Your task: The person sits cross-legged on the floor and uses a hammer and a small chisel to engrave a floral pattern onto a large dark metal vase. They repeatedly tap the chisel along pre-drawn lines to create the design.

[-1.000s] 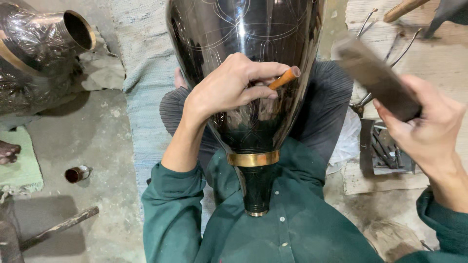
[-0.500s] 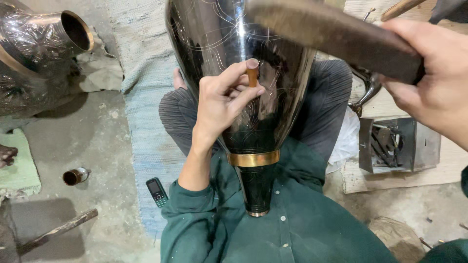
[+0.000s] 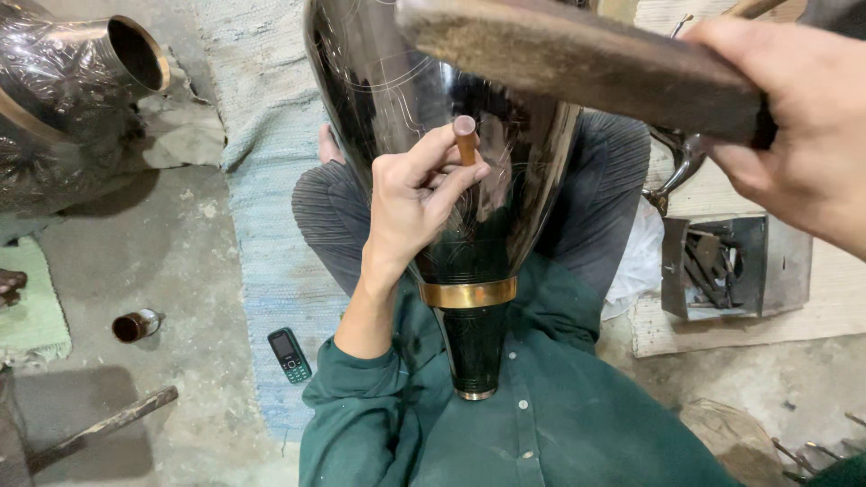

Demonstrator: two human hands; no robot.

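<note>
Black vase point(image 3: 397, 117) steadied in the lap, left hand point(image 3: 410, 203) pinching the punch point(image 3: 465, 140) square, right hand point(image 3: 794, 149) clamped on the raised mallet point(image 3: 586, 63) — a light, centred tap suits.

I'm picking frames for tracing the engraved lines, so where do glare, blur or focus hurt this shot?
Head view: a bright vertical glare streak and reflections on the black vase wash out some engraved lines; the wooden mallet in the right hand is close and soft; the left hand and copper punch look sharp; light is even, shadows soft.
</note>
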